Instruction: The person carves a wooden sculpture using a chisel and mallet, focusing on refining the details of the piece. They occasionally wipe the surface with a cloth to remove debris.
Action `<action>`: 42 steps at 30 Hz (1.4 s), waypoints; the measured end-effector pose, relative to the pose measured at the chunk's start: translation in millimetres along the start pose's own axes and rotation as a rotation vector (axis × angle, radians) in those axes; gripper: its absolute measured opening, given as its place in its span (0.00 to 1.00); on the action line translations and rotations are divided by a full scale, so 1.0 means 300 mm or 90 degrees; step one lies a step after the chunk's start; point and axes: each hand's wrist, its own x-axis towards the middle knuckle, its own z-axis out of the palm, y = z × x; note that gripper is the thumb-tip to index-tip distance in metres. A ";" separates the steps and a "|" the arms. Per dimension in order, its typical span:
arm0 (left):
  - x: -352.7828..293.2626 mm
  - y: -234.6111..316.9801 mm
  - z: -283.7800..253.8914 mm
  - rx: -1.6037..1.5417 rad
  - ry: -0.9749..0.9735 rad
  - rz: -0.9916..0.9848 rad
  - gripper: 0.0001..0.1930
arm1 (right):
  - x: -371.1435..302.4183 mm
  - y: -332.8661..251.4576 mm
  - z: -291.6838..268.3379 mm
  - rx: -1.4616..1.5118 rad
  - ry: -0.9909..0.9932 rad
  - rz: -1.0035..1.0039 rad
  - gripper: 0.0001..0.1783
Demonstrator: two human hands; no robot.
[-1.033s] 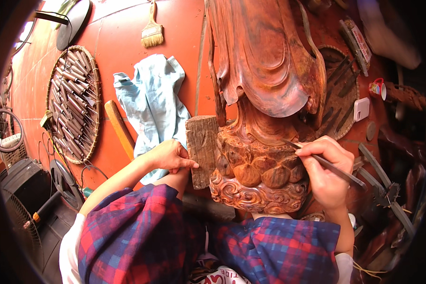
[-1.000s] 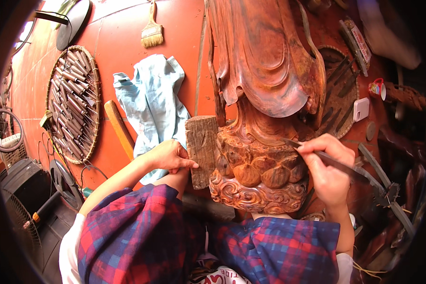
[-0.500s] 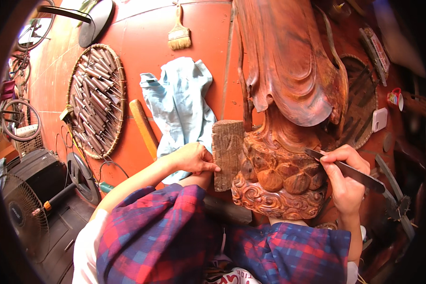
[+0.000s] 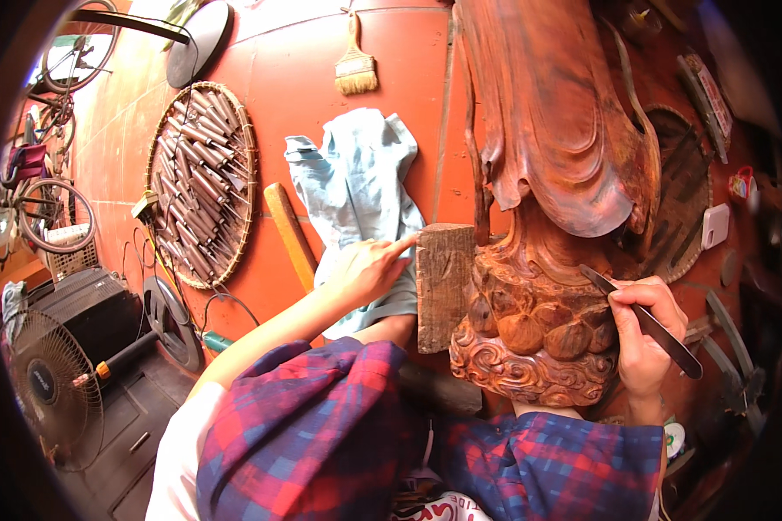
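A carved reddish-brown wooden sculpture (image 4: pixel 543 300) lies before me, with rounded lumps and swirling curls at its near end and smooth drapery-like folds beyond. My right hand (image 4: pixel 647 326) is closed around a slim, flat dark metal blade (image 4: pixel 672 346). The blade's tip meets or hovers just over the carving above the lumps; contact cannot be made out. At the sculpture's left stands a rough wooden block (image 4: pixel 443 291). My left hand (image 4: pixel 369 273) is open beside it, index finger stretched toward the block's upper left corner, above a light blue cloth (image 4: pixel 356 174).
Left of the cloth are a wooden stick (image 4: pixel 288 234) and a round woven tray (image 4: pixel 250 187) full of carving tools. A paintbrush (image 4: pixel 356 69) lies farther off. A fan (image 4: pixel 50 391) stands at lower left. At right are another woven tray (image 4: pixel 699 200) and a white phone-like object (image 4: pixel 715 227).
The whole view has shifted, so things sit farther right. My left hand has moved up along the block, its fingers uncurling. The blade in my right hand is tilted more steeply.
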 end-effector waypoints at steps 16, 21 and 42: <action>0.159 -0.047 0.074 -0.210 0.005 -0.195 0.12 | -0.005 0.003 -0.004 -0.003 0.005 0.001 0.06; 0.170 -0.069 0.094 -0.262 0.026 -0.242 0.10 | -0.002 0.007 -0.003 0.001 0.003 -0.008 0.06; 0.180 -0.069 0.087 -0.294 0.011 -0.240 0.12 | -0.015 0.013 0.002 0.019 0.016 -0.009 0.06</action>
